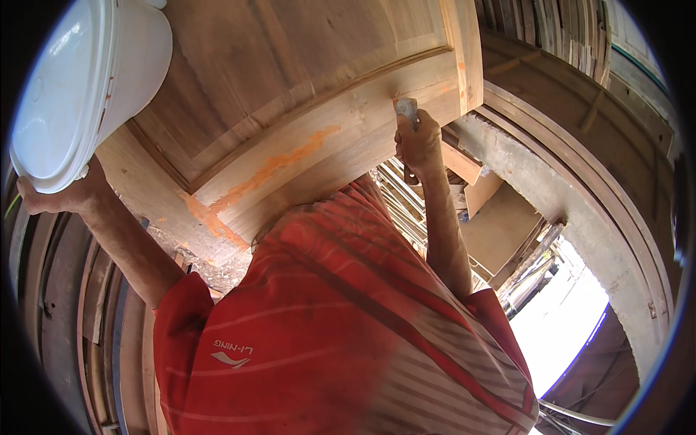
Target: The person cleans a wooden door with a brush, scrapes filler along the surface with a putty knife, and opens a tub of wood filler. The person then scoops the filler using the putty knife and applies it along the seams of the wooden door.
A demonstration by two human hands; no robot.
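Orange filler [279, 165] runs in smeared streaks along the joints of the panelled wooden door [290, 87], which fills the upper middle of my view and leans up in front of the person. The right hand [419, 142] is clamped around the handle of what looks like a putty knife [407, 109]. The blade is small and partly hidden by the fingers, so I name the tool with some caution. Its metal tip is pressed against the door's lower rail near the right stile, close to a faint orange patch.

The left hand [64, 194] is off to the left, closed under the rim of a white plastic bucket [80, 80], holding it tilted beside the door's corner. I cannot see what is inside it.

I judge the step in hand to be spreading or scraping filler into the seams, with the right end of the rail now under the blade. The next move calls for a flat, firm stroke along the grain with the blade held at a low angle, and for the bucket to stay within reach for a reload.

A red striped shirt [341, 326] fills the foreground, and stacked timber slats [406, 199] and a concrete ledge [551, 196] lie beyond the right arm.
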